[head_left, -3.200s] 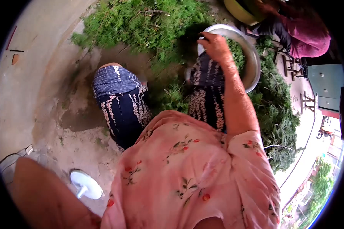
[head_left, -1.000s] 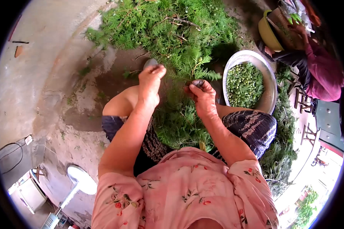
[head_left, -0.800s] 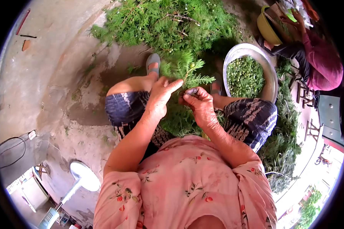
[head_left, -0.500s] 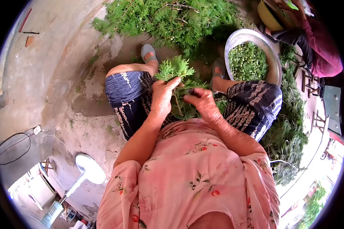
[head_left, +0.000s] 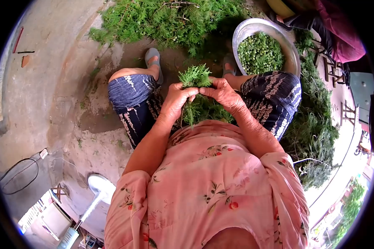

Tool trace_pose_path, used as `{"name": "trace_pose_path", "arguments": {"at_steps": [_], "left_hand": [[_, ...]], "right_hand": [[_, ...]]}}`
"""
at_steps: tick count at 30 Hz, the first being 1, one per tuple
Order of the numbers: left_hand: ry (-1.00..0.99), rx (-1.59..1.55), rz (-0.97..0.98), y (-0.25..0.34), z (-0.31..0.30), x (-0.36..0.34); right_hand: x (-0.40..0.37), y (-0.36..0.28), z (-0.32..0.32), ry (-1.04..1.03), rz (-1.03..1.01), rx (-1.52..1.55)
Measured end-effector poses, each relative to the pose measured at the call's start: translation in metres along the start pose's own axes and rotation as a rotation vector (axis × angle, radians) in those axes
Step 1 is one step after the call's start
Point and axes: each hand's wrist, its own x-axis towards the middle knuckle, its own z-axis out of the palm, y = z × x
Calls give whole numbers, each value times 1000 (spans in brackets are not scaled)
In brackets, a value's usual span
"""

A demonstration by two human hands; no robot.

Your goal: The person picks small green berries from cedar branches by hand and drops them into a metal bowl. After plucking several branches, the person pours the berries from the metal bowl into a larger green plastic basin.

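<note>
I sit low on the ground with my knees apart. My left hand (head_left: 175, 101) grips a green feathery sprig (head_left: 194, 76) by its stem, held upright between my knees. My right hand (head_left: 223, 92) pinches the same sprig from the right, fingertips touching those of the left hand. More cut green sprigs lie in my lap below the hands. A metal basin (head_left: 287, 45) filled with small green berries stands on the ground beyond my right knee.
A big heap of green branches (head_left: 170, 18) lies ahead of my feet, more greenery (head_left: 313, 137) piles at the right. Another person in a magenta top (head_left: 340, 31) sits at the upper right. A white fan base (head_left: 99, 189) and cables lie at the lower left.
Earlier my right hand reached to the basin; then both hands picked a sprig from the heap and drew it back to my lap. Now both hands close together on it.
</note>
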Motion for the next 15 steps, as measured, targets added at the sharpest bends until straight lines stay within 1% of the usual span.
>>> {"name": "trace_pose_path", "arguments": {"at_steps": [1, 2, 4, 5, 6, 8, 9, 11, 12, 14, 15], "left_hand": [[-8, -9, 2, -2, -1, 1], [-12, -10, -1, -2, 0, 0], [-39, 94, -26, 0, 0, 1], [-44, 79, -33, -4, -2, 3], [-50, 79, -31, -3, -1, 4], [-111, 68, -36, 0, -1, 5], [-102, 75, -48, -3, 0, 7], [-120, 38, -55, -4, -3, 8], [-133, 1, -65, -3, -4, 7], [-155, -1, -60, -3, -6, 8], [-169, -26, -64, -2, -6, 7]], "right_hand": [[-2, 1, 1, -11, -37, 64], [-4, -2, -2, -7, -34, 64], [-7, -13, -7, -21, 117, -31], [-5, -7, -7, 3, 112, 31], [-4, -5, -9, 8, 110, 29], [-3, -2, -14, 18, 118, -64], [-3, 2, -13, 22, 116, -67], [-4, 9, -6, 118, 173, 319], [-5, 9, -4, 121, 172, 318], [-6, 9, -2, 131, 231, 640], [-6, 11, -1, 114, 230, 710]]}}
